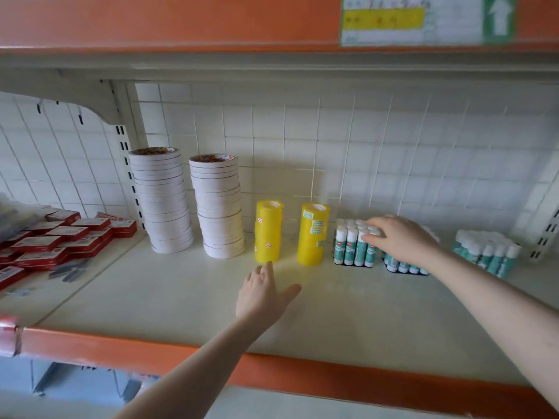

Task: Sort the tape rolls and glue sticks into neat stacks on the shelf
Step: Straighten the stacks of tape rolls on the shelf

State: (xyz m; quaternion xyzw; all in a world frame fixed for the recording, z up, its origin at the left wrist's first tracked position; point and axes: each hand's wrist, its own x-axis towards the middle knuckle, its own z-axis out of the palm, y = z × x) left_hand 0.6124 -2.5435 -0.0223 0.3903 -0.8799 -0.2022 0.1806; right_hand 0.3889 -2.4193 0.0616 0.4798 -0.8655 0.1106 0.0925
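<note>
Two tall stacks of white tape rolls [161, 201] [219, 207] stand at the back left of the cream shelf [169, 300]. Two shorter stacks of yellow tape rolls [267, 231] [313, 234] stand to their right. A block of upright glue sticks [352, 244] with white caps and teal labels follows. My right hand [399, 237] rests its fingers on the caps at the right side of this block. A second glue stick block [405, 266] sits partly hidden under my right wrist. My left hand [266, 293] hovers open, fingertips just before the left yellow stack.
A third group of glue sticks [487, 252] leans at the far right. Red boxes [60, 237] and loose grey staples [72, 272] fill the neighbouring shelf bay on the left. An orange rail [272, 370] runs along the front edge. A white wire grid backs the shelf.
</note>
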